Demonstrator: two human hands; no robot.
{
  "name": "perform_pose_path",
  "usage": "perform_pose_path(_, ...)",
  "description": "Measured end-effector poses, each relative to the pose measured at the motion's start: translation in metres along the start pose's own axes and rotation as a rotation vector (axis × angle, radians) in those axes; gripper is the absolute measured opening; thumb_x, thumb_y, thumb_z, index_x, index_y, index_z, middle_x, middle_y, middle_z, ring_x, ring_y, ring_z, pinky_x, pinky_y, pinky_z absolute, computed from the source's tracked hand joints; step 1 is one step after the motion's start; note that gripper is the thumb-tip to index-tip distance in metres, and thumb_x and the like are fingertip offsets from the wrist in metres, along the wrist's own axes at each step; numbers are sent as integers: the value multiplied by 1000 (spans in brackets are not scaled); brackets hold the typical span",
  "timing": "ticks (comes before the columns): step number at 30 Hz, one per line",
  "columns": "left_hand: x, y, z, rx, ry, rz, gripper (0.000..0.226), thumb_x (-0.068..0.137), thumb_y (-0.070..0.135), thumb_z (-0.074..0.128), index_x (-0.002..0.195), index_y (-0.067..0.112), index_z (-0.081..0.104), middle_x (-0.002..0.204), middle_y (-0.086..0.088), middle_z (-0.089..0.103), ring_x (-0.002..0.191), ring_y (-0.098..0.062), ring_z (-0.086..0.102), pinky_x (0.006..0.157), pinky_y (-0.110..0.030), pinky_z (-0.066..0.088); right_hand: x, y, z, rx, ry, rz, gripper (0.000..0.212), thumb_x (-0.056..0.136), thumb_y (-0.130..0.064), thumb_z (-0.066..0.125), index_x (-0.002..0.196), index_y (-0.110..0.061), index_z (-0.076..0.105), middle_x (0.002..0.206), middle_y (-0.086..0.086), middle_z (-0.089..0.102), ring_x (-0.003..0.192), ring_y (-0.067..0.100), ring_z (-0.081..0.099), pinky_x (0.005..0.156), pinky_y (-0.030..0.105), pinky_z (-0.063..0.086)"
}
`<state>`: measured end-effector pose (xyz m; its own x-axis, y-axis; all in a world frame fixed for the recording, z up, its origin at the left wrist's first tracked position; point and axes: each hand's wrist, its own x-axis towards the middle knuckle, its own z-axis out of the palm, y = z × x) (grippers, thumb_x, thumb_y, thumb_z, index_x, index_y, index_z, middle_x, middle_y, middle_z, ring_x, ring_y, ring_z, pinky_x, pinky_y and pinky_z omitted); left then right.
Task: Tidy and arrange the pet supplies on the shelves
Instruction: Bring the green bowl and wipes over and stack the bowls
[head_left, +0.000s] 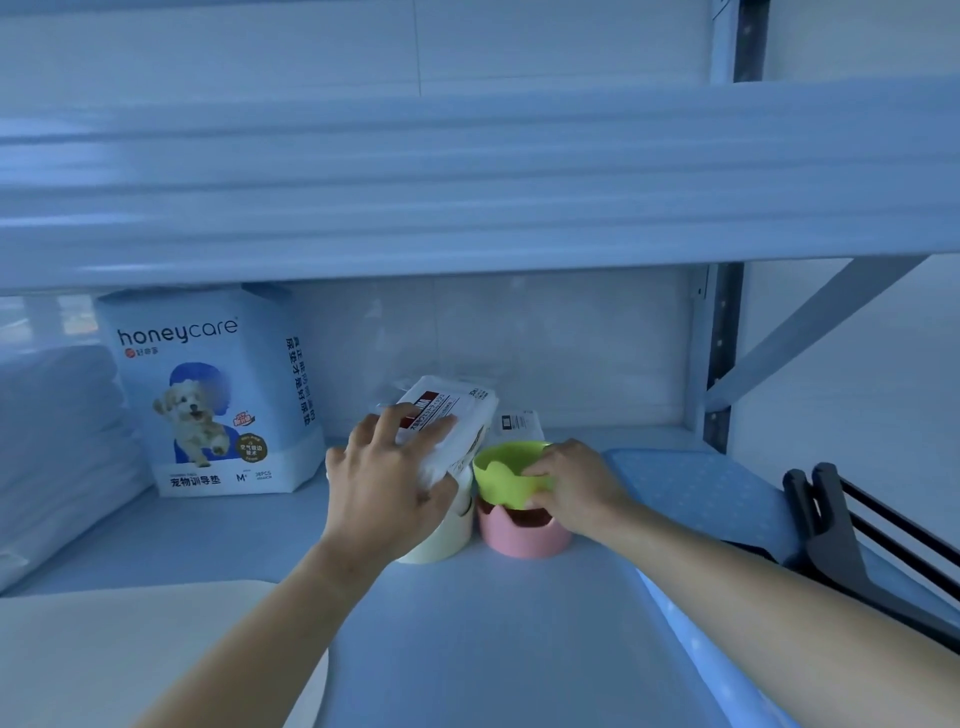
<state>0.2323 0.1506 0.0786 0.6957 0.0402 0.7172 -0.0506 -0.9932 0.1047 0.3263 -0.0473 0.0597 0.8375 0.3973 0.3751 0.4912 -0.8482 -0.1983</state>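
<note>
While the green bowl (506, 470) sits nested on the pink bowl (519, 538) on the shelf (493, 634), the right grip (576, 486) curls round its near rim; the left grip (387, 478) clasps a white wipes pack (457, 410), tilted, just above a cream bowl (441, 543) beside them; the bowls look rigid, smooth and light, best taken at the rim, though the pink one may lift along; the pack seems soft and slick-filmed, likely to sag, so a broad hold across its middle suits.
</note>
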Motion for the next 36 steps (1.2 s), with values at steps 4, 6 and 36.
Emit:
perform_pose_path(4, 1, 1, 6, -5, -15, -2, 57, 67, 45, 49, 123, 44, 54, 130, 6, 49, 116, -29, 49, 82, -41, 42, 0, 1, 8, 22, -62, 29, 41, 84, -30, 67, 124, -23, 60, 133, 6, 54, 127, 22, 42, 102, 27, 34)
perform_pose_path(6, 2, 3, 9, -10, -16, -1, 57, 67, 45, 49, 123, 45, 54, 130, 6, 49, 116, -28, 49, 82, -41, 42, -1, 2, 11, 20, -100, 43, 30, 86, -25, 63, 114, -15, 66, 124, 9, 59, 122, 26, 48, 96, 30, 40)
perform_pose_path(36, 5, -27, -15, -279, -143, 322, 91, 56, 77, 58, 137, 41, 37, 140, 21, 35, 120, -8, 44, 90, -27, 45, 5, -32, -28, 74, 411, -409, 63, 70, 6, 64, 129, -13, 53, 136, 0, 49, 129, 20, 42, 105, 27, 37)
